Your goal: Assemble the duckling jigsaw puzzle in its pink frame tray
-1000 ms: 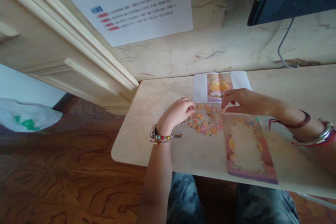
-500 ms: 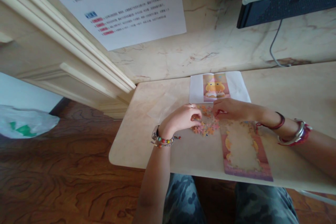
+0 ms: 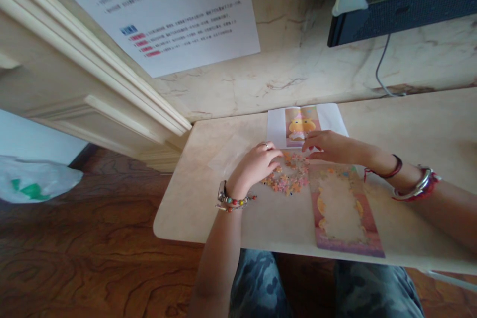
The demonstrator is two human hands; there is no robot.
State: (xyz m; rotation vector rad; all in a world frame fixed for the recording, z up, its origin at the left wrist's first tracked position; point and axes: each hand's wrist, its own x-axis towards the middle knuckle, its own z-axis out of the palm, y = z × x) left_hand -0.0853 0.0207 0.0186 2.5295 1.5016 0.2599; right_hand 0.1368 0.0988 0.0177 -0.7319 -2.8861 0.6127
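A loose heap of small jigsaw puzzle pieces (image 3: 289, 179), mostly orange and pink, lies on the table. My left hand (image 3: 257, 164) is over the heap's left side, fingers bent but apart, with nothing visible in them. At the heap's upper right, my right hand (image 3: 328, 146) hovers with its fingers spread and curved, also showing nothing held. Below that hand is a partly assembled jigsaw puzzle (image 3: 370, 221), a pink and yellow border around a bare middle. Behind the heap, a printed reference picture (image 3: 302, 134) shows a yellow cartoon figure; my right fingertips overlap its lower edge.
A clear plastic sheet or bag (image 3: 228, 155) lies left of the heap on the pale table (image 3: 182, 208). A printed notice (image 3: 208, 20) hangs on the wall. A dark device (image 3: 402, 15) with a cable juts out above right. A white plastic bag (image 3: 37, 179) is at far left.
My fingers have opened and lifted from the heap on both sides. The left hand has shifted slightly left, uncovering more pieces. The view has tilted a little.
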